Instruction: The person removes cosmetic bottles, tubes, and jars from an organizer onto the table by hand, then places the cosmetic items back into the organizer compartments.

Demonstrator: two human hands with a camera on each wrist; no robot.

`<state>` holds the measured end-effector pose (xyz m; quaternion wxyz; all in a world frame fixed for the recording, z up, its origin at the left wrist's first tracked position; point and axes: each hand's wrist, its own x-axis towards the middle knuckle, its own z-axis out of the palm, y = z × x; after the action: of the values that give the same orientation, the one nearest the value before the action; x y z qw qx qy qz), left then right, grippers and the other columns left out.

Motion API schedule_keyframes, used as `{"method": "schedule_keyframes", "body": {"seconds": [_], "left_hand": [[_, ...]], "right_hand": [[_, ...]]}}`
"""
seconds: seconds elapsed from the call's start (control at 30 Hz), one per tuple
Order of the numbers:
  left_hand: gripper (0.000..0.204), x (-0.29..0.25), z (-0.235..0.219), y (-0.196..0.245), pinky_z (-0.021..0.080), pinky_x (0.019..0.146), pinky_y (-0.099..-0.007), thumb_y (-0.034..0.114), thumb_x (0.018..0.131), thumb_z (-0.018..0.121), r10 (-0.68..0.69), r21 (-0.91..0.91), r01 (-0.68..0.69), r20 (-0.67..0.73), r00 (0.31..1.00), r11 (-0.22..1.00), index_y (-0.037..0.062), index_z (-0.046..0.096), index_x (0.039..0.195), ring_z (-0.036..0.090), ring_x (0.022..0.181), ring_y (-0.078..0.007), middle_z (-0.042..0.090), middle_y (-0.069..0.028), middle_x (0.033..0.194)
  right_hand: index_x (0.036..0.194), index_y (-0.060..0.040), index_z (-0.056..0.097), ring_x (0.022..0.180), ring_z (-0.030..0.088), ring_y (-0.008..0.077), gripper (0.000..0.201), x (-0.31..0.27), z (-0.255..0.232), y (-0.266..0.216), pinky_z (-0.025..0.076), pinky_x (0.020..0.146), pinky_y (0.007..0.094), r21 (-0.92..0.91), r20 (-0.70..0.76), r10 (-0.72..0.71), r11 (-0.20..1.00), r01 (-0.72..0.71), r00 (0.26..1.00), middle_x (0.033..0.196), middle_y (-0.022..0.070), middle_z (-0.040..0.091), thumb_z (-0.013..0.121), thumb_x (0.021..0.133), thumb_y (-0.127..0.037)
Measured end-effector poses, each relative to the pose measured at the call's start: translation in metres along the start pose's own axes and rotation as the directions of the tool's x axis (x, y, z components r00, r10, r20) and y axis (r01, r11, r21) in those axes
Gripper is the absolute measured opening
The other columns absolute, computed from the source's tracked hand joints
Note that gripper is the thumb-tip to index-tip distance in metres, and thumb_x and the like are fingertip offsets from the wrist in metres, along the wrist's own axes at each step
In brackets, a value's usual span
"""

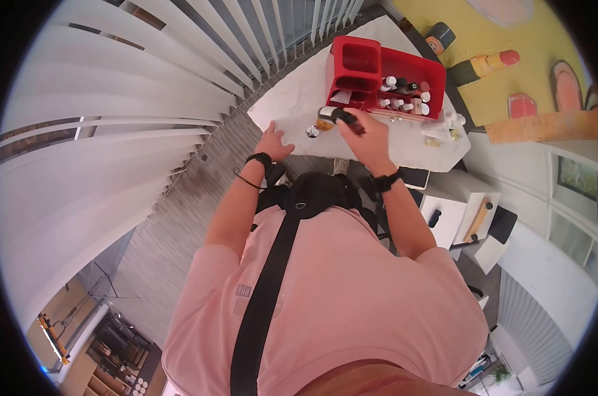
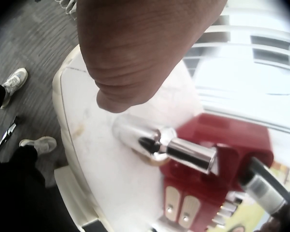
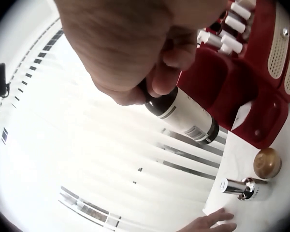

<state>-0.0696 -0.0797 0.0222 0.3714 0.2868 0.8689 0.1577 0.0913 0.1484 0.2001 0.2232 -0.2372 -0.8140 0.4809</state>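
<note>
Grips a dark bottle [image 3: 188, 118] with a white label in the right hand [image 1: 370, 140], with the fingers clamped round one dark end. Holds that bottle tilted in the air above the counter [image 1: 292, 99], just in front of a red organizer [image 1: 356, 43]. Reaches the left hand [image 1: 276, 142] to the near left edge of the counter, with the fingers loosely straight and apart; cannot tell from these views whether in contact with the surface. Shows, between the two hands, a silver-capped bottle [image 3: 250, 189] on the counter, and just beside that a gold rounded item [image 3: 267, 163], near the organizer's corner. Reveals, in the organizer, open compartments on the left, one with a white slip [image 3: 241, 116] inside, and a cluster of small bottles [image 1: 397, 103] on the right, many with white caps. Shows cream drawer fronts [image 2: 172, 200] with small round knobs along the organizer's face. Includes a few white containers [image 1: 453, 120] on the counter, just right of the organizer. Wears a black band [image 1: 386, 180] on each wrist, and a pink shirt [image 1: 365, 284] under a black strap [image 1: 263, 310]. Shows white blinds [image 1: 114, 86] to the left and, beyond the organizer, a yellow picture [image 1: 536, 99] with a painted lipstick.
</note>
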Motion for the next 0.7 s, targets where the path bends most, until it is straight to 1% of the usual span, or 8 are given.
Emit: {"method": "schedule_keyframes", "body": {"seconds": [0.03,0.07,0.17,0.27,0.37,0.47,0.53,0.7], "left_hand": [[0.074,0.000,0.000,0.000,0.038,0.123,-0.0452,0.047,0.082,0.075,0.003,0.000,-0.003,0.002,1.000,1.000,0.0004,0.066,0.139,0.038,0.152,-0.0440,0.026,-0.0329,0.169],[0.074,-0.001,0.000,0.000,0.038,0.123,-0.0452,0.047,0.082,0.075,-0.002,-0.006,0.002,0.001,1.000,1.000,0.0004,0.066,0.139,0.038,0.152,-0.0440,0.026,-0.0329,0.169],[0.074,-0.001,0.000,0.000,0.038,0.124,-0.0453,0.046,0.082,0.074,-0.004,-0.017,0.004,-0.004,1.000,1.000,-0.0002,0.065,0.139,0.037,0.153,-0.0438,0.026,-0.0328,0.169],[0.074,-0.002,0.004,-0.003,0.038,0.124,-0.0456,0.047,0.083,0.074,-0.003,-0.050,0.002,-0.022,1.000,0.999,-0.0002,0.065,0.140,0.036,0.153,-0.0432,0.026,-0.0320,0.170],[0.073,-0.002,0.009,-0.004,0.040,0.121,-0.0458,0.046,0.083,0.077,0.021,-0.036,-0.025,-0.085,0.996,0.999,-0.0019,0.066,0.137,0.046,0.146,-0.0462,0.031,-0.0339,0.166],[0.074,-0.002,0.010,-0.002,0.039,0.122,-0.0459,0.047,0.083,0.076,0.010,-0.030,-0.013,-0.083,0.997,0.999,-0.0017,0.065,0.138,0.044,0.147,-0.0457,0.030,-0.0322,0.168],[0.073,-0.003,0.008,0.001,0.039,0.123,-0.0458,0.046,0.082,0.074,-0.027,-0.050,0.024,-0.055,0.998,0.998,0.0010,0.065,0.139,0.035,0.155,-0.0415,0.025,-0.0272,0.171],[0.072,-0.006,0.003,0.006,0.040,0.123,-0.0462,0.045,0.082,0.073,-0.043,-0.065,0.040,-0.043,0.998,0.997,0.0012,0.066,0.139,0.034,0.155,-0.0406,0.025,-0.0259,0.172]], "right_hand": [[0.116,-0.0025,0.075,0.068,0.068,0.0101,0.032,0.005,0.008,0.004,0.054,0.064,0.0264,-0.035,0.083,-0.009,0.999,0.012,0.996,0.084,0.0062,0.075,0.083,0.089,-0.016],[0.115,-0.0042,0.075,0.068,0.070,0.0166,0.031,0.011,0.017,0.011,0.054,0.064,0.0307,-0.055,0.155,0.008,0.998,0.001,0.988,0.084,0.0084,0.074,0.081,0.089,-0.021],[0.112,-0.0070,0.076,0.071,0.072,0.0236,0.029,0.026,0.039,0.027,0.056,0.067,0.0354,-0.169,0.277,0.016,0.985,0.032,0.961,0.086,0.0102,0.075,0.079,0.089,-0.024],[0.108,-0.0097,0.076,0.076,0.073,0.0294,0.026,0.034,0.056,0.040,0.057,0.070,0.0409,-0.199,0.325,0.010,0.978,0.058,0.946,0.087,0.0110,0.076,0.077,0.088,-0.026],[0.104,-0.0110,0.076,0.081,0.073,0.0321,0.023,0.037,0.066,0.049,0.056,0.072,0.0444,-0.261,0.392,0.027,0.962,0.083,0.920,0.087,0.0105,0.076,0.076,0.088,-0.028],[0.101,-0.0122,0.074,0.084,0.073,0.0335,0.020,0.036,0.071,0.052,0.055,0.072,0.0464,-0.310,0.430,0.069,0.948,0.075,0.900,0.087,0.0099,0.075,0.075,0.089,-0.028],[0.100,-0.0123,0.074,0.084,0.073,0.0335,0.020,0.036,0.074,0.053,0.055,0.072,0.0464,-0.318,0.438,0.060,0.944,0.091,0.897,0.087,0.0099,0.075,0.075,0.089,-0.028],[0.099,-0.0125,0.073,0.085,0.073,0.0336,0.018,0.037,0.079,0.055,0.055,0.071,0.0467,-0.317,0.439,0.054,0.943,0.098,0.897,0.088,0.0100,0.076,0.075,0.088,-0.028]]}}
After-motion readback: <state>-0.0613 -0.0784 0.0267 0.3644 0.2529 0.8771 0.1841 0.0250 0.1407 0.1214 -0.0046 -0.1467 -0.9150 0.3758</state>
